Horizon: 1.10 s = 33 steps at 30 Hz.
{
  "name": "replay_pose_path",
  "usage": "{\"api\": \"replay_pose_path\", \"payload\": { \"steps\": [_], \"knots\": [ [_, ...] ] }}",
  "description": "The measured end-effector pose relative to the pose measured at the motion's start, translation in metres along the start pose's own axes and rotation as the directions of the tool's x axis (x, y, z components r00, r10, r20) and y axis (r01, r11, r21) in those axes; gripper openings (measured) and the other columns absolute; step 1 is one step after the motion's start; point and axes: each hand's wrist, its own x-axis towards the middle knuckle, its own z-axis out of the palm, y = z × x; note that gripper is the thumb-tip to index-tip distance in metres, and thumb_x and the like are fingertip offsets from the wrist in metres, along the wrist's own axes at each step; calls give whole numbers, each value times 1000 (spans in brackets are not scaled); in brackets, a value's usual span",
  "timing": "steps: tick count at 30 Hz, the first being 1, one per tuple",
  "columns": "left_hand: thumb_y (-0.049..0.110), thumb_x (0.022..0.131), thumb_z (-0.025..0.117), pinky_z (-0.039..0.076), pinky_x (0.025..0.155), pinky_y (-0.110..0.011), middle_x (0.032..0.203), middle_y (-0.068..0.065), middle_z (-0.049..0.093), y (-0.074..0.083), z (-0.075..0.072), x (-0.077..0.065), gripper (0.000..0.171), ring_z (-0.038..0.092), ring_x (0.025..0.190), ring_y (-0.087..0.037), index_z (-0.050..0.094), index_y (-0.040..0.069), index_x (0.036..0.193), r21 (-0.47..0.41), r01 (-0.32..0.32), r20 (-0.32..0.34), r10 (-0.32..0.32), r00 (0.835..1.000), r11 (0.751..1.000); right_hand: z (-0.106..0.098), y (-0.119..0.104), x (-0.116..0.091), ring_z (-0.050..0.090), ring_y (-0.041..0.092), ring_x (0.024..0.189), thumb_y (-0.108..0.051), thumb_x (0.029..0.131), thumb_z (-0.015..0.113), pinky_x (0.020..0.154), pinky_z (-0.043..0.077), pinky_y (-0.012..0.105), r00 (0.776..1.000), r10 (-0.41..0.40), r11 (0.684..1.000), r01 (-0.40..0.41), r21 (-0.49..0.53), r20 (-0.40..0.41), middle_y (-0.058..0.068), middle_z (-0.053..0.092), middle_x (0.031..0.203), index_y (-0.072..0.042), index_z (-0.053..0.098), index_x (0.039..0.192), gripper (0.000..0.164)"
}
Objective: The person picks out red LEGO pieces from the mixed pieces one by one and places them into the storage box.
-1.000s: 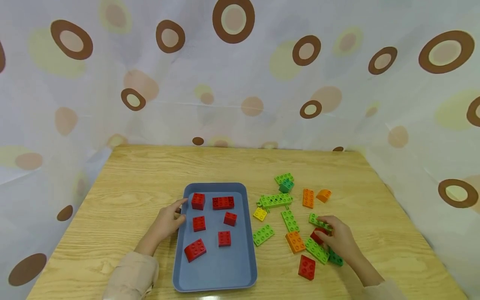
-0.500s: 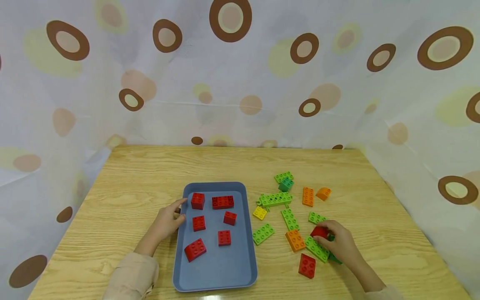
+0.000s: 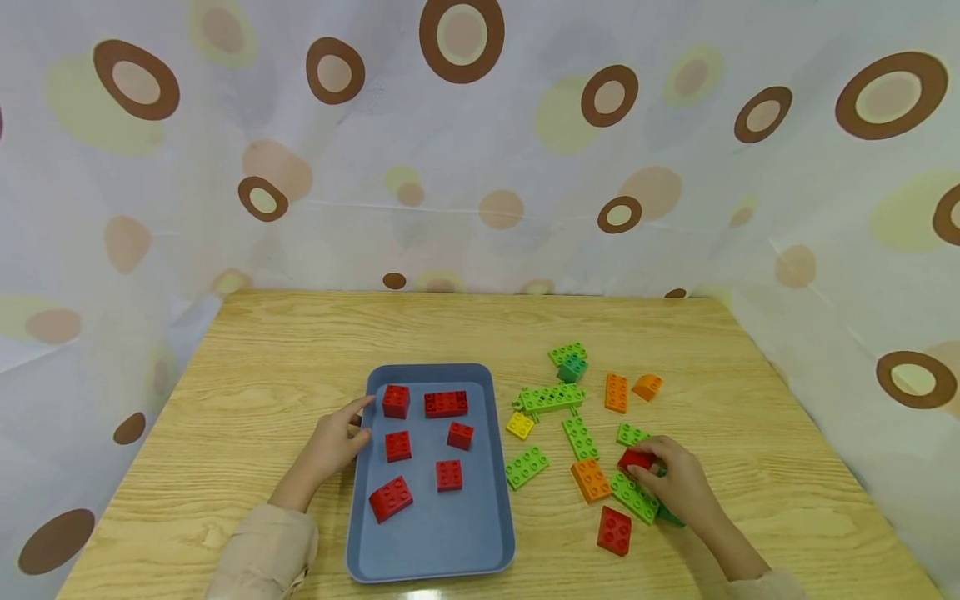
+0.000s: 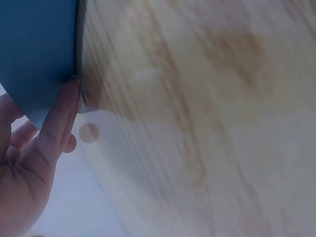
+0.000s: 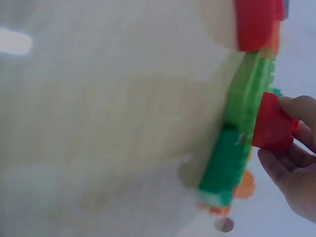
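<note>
On the table's right side, my right hand [image 3: 678,483] pinches a red brick [image 3: 636,460] between thumb and fingers. In the right wrist view, the red brick [image 5: 274,123] is seen tilted, above a lime green brick [image 5: 243,94] and a dark green brick [image 5: 220,165]. My left hand [image 3: 336,442] rests against the left side of a blue-grey tray [image 3: 431,554]. Seen from the left wrist, that hand's fingers lie fairly straight along the outer wall of the tray [image 4: 39,44]. Several red bricks, such as a sloped one [image 3: 391,499], lie spread out inside the tray.
Between tray and right hand lie loose bricks: an orange one [image 3: 591,480], a yellow one [image 3: 520,426], a lime green one [image 3: 527,467] and a long lime green piece [image 3: 551,398]. Another red brick [image 3: 615,531] lies near the front. A patterned cloth [image 3: 480,167] hangs behind the table.
My right hand has taken the red brick from among the green ones, and the brick has turned slightly in its fingers. The left hand and tray stay in place.
</note>
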Motion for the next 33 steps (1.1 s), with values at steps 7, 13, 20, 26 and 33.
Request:
{"api": "replay_pose_path", "payload": {
  "steps": [7, 13, 20, 26, 33],
  "knots": [
    [0, 86, 53, 55, 65, -32, 108, -28, 59, 0, 0, 0, 50, 63, 82, -27, 43, -2, 135, -3, -4, -3, 4, 1000, 1000, -2, -36, 12, 63, 21, 79, -1, 71, 74, 63, 54, 29, 987, -137, 989, 142, 47, -88, 10, 66, 97, -2, 71, 92, 22],
    [2, 87, 53, 56, 67, -34, 111, -28, 58, -1, 3, -1, 51, 64, 88, -31, 42, -1, 136, -17, 21, 6, -21, 1000, 1000, 1, -69, 19, 63, 25, 85, -4, 71, 75, 69, 55, 36, 968, -248, 968, 250, 35, -43, 10, 66, 99, -3, 70, 94, 23],
    [1, 86, 53, 54, 66, -33, 110, -29, 58, -1, 1, 1, 51, 63, 86, -30, 42, -2, 136, -5, -13, -10, 13, 1000, 1000, 13, -102, 26, 63, 24, 90, -3, 73, 74, 73, 55, 34, 943, -332, 936, 326, 130, 21, 10, 65, 102, -4, 70, 97, 24],
    [0, 85, 53, 53, 65, -32, 108, -30, 60, 0, 0, 2, 51, 64, 86, -32, 43, -3, 135, 14, -31, -20, 31, 999, 999, 29, -130, 31, 61, 23, 89, -4, 76, 72, 72, 54, 29, 905, -419, 894, 395, 210, 80, 10, 65, 100, -3, 70, 97, 21],
    [1, 85, 54, 54, 65, -33, 108, -29, 59, -1, 1, 1, 51, 64, 85, -30, 43, -2, 135, 11, -23, -19, 23, 1000, 1000, 48, -158, 33, 60, 20, 90, -6, 79, 70, 74, 53, 22, 857, -481, 859, 416, 299, 188, 8, 64, 100, -2, 70, 96, 18]
  ]
}}
